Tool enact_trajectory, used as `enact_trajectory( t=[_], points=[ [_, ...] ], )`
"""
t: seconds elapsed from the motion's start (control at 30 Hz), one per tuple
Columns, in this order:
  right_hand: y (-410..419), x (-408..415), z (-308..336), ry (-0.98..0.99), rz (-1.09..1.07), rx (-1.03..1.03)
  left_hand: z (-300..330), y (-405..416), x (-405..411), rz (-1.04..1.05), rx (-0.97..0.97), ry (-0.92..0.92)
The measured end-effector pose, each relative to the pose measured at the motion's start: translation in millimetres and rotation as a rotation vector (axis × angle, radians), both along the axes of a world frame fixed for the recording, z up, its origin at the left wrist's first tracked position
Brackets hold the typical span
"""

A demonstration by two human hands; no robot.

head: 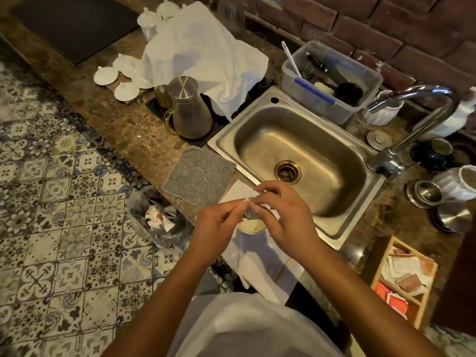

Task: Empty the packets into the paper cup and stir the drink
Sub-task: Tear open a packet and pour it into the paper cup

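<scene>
A paper cup [252, 226] with pale powder inside stands on a white cloth at the counter's front edge, mostly hidden beneath my hands. Both hands pinch a small pale packet [249, 207] right above the cup. My left hand [215, 225] grips its left end between thumb and fingers. My right hand [284, 215] grips its right side. A wooden box [404, 279] at the lower right holds several more packets, white, brown and red.
A steel sink [296, 161] with a curved tap [412, 119] lies just beyond my hands. A grey cloth [199, 176] lies left of the sink. A lined bin [157, 217] with torn wrappers stands on the floor at left. A metal-lidded jug [188, 109] stands behind.
</scene>
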State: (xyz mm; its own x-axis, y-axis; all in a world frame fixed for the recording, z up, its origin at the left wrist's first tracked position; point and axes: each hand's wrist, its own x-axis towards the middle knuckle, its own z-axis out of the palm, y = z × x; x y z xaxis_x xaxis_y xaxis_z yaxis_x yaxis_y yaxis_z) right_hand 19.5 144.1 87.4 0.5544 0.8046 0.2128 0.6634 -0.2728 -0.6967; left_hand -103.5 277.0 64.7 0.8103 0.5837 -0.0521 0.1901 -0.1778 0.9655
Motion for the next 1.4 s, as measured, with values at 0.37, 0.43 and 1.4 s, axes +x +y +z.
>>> enact_trajectory(
  t=[0.37, 0.43, 1.4],
  points=[
    [-4.2, 8.1, 2.2, 0.704, -0.027, -0.146, -11.4, -1.4, -2.0, 0.008, -0.025, 0.024],
    [-4.2, 10.6, 2.6, 0.716, 0.004, -0.167, -9.7, -2.6, -1.7, -0.023, -0.009, 0.034],
    [-15.8, 21.5, 9.8, 0.475, 0.066, -0.166, 5.9, -22.2, -4.8, -0.025, -0.089, 0.044]
  ],
)
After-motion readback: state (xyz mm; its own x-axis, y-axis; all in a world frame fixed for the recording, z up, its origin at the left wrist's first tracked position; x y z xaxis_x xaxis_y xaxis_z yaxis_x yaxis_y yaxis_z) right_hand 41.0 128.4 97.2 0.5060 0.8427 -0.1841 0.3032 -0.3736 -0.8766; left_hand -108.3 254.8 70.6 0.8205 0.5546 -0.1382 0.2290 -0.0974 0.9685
